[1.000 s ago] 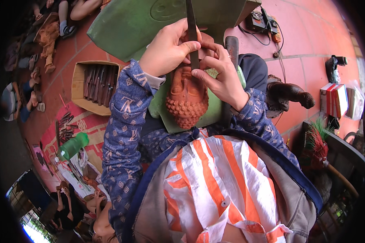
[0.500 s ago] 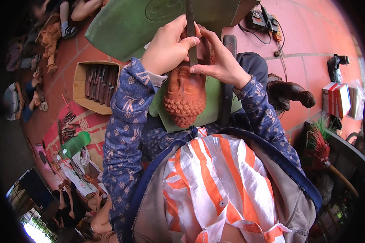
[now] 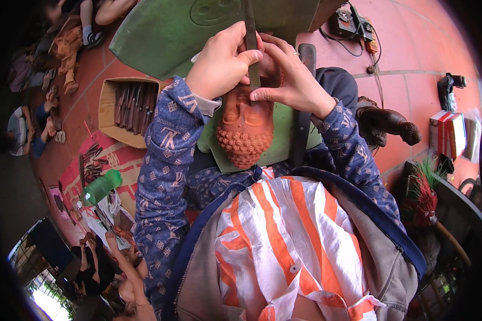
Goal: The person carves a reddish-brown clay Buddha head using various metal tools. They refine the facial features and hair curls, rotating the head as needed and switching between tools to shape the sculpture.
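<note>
Your carved wooden head (image 3: 245,128), reddish-brown with a knobbly beard at its near end, lies face-up on a green board (image 3: 284,134) across your lap, directly below your two hands. Its upper half, brow and crown, is hidden behind your fingers, so you cannot see how far the carving runs there. A long, narrow metal blade (image 3: 251,48) comes down from the top edge of the view onto the face; its upper end is cut off by the frame and its tip is covered by your thumbs, so where it meets the wood cannot be made out.

Your left hand (image 3: 222,64) wraps the blade from the left, fingers curled tight together and the thumb pressed along the metal. Your right hand (image 3: 294,80) closes in from the other side, thumb and forefinger pinched on the blade just above the face, a ring showing on one finger.

Beyond the hands a large green moulded panel (image 3: 171,32) fills the upper view. To your left, on the red tiled floor (image 3: 412,48), sits a cardboard box (image 3: 124,109) of carving tools; they are too small to tell apart. A green bottle (image 3: 100,187) lies nearer. Other people at lower left are blurred by the rim.
</note>
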Demonstrator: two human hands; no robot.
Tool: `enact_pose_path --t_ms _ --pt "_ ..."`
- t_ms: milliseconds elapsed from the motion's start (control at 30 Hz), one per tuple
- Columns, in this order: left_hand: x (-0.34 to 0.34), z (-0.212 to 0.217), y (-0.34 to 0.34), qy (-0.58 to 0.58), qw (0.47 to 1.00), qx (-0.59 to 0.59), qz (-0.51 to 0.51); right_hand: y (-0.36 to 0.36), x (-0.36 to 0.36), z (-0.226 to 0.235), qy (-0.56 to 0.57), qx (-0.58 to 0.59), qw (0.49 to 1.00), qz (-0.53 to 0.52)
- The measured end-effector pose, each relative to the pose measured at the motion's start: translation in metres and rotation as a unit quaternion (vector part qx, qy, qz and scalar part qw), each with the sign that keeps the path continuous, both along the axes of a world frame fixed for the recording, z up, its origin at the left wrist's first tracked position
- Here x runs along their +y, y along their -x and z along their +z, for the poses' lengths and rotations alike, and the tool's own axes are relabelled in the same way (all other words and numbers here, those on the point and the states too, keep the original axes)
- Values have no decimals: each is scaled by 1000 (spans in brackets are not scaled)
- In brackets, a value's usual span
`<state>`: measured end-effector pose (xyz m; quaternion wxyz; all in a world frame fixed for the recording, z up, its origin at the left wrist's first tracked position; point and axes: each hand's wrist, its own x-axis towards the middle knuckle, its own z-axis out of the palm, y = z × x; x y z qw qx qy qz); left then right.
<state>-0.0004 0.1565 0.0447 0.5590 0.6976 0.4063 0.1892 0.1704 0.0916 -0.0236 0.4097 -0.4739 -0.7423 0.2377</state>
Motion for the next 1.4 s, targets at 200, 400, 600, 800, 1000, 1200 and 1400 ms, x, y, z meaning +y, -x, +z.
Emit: enact_pose_path --t_ms 200,400,600,800,1000,1200,1400 --pt "10 -5 -4 -141 990 26 11 3 7 6 36 15 999 -24" --pt "2 -4 -3 -35 999 20 10 0 3 5 34 58 998 16" --pt "10 -6 -10 -184 981 55 -4 3 8 2 67 78 995 -4" --pt "9 -9 -14 -159 986 58 -5 -2 4 4 74 90 993 12" --pt "4 -1 -17 -140 988 64 -31 -5 -2 11 84 54 995 26" --pt "11 -4 -14 -210 975 66 -11 2 6 10 96 78 992 -17" --pt "4 4 -16 -51 996 58 -53 -3 -2 13 108 71 992 4"
